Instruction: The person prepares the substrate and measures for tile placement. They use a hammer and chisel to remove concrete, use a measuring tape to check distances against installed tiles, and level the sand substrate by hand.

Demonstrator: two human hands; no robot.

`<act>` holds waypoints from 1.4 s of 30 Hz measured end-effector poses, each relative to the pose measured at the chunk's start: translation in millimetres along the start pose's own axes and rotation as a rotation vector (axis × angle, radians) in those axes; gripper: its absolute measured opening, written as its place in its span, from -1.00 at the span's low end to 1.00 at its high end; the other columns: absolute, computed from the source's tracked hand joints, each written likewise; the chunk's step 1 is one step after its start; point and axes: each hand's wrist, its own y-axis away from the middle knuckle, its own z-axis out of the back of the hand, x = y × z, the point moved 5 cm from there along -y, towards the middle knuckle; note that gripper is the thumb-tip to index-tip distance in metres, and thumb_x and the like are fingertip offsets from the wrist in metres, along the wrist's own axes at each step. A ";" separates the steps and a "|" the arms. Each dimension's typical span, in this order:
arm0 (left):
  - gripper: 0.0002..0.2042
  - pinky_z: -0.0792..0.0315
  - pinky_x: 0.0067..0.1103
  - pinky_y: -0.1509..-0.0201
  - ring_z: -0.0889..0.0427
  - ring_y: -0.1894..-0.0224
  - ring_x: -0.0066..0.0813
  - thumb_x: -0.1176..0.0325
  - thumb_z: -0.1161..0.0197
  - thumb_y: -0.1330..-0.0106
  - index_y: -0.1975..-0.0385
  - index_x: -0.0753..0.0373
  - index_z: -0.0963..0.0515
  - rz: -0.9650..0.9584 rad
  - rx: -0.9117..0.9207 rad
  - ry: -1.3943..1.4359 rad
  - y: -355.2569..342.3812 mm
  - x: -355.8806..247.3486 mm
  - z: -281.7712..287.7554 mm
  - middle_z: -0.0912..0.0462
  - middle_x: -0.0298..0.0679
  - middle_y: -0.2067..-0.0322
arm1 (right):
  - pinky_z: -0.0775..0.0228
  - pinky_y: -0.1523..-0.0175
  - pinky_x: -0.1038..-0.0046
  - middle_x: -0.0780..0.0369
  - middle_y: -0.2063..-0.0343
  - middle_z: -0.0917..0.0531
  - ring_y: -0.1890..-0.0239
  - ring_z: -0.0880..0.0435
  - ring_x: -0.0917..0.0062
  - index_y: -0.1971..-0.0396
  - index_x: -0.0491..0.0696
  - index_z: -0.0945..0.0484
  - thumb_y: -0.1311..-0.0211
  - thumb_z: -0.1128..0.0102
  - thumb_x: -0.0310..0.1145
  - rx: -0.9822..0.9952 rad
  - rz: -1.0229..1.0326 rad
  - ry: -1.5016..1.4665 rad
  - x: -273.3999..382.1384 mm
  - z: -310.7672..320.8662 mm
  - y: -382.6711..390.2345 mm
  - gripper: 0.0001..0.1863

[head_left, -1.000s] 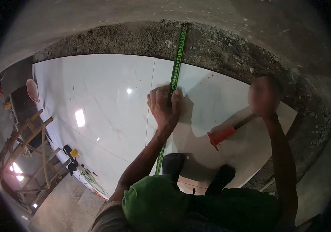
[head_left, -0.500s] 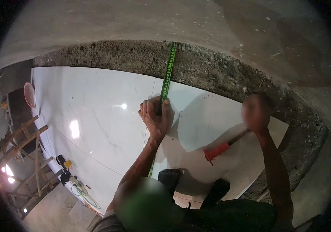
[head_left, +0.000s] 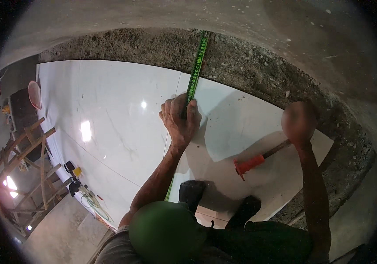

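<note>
My left hand is closed on a green tape measure, with the thumb along the blade. The blade runs over the tile edge and across the rough strip to the foot of the wall; more of it shows beside my forearm. Beneath the hand lie large white tiles with thin joints. My right hand is at the right tile edge, by the rough ground; it is blurred and its fingers cannot be made out. Close to it lies a chisel with a red handguard grip, its shaft reaching toward that hand.
Rough bare mortar lies between the tiles and the curving wall. My dark-covered feet are on the tiles. To the left stand a wooden frame, a pinkish bowl and a tool with a coiled pale cord.
The view has shifted slightly, so the wall edge and tiles sit higher in the picture. My left hand still grips the tape in about the same place.
</note>
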 end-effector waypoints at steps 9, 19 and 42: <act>-0.72 -0.32 -0.25 -0.06 -0.52 0.06 -0.14 0.13 -0.27 -0.46 0.00 0.14 -0.64 0.010 -0.003 0.046 -0.3 -2.4 2.0 -0.64 -0.19 0.17 | -0.59 0.13 0.23 0.12 0.25 -0.71 0.23 -0.75 0.22 0.01 -0.03 -0.56 -0.41 -0.25 -0.25 0.106 -0.088 -0.058 -8.3 -5.9 6.2 -0.74; -0.72 -0.36 -0.22 0.01 -0.56 0.16 -0.11 0.13 -0.25 -0.45 0.03 0.18 -0.65 -0.056 -0.072 0.039 -5.6 -0.1 -3.7 -0.66 -0.17 0.23 | -0.55 0.04 0.26 0.09 0.21 -0.66 0.18 -0.72 0.24 0.00 -0.08 -0.52 -0.42 -0.25 -0.30 0.145 -0.115 -0.186 -16.4 -14.7 12.5 -0.73; -0.70 -0.32 -0.20 -0.08 -0.53 0.10 -0.12 0.10 -0.23 -0.46 0.02 0.17 -0.64 -0.010 -0.021 0.012 1.6 2.4 -1.5 -0.62 -0.19 0.22 | -0.53 0.22 0.27 0.13 0.35 -0.63 0.35 -0.67 0.29 0.14 -0.06 -0.55 -0.38 -0.25 -0.33 0.047 -0.063 -0.175 -2.8 -1.9 -1.8 -0.83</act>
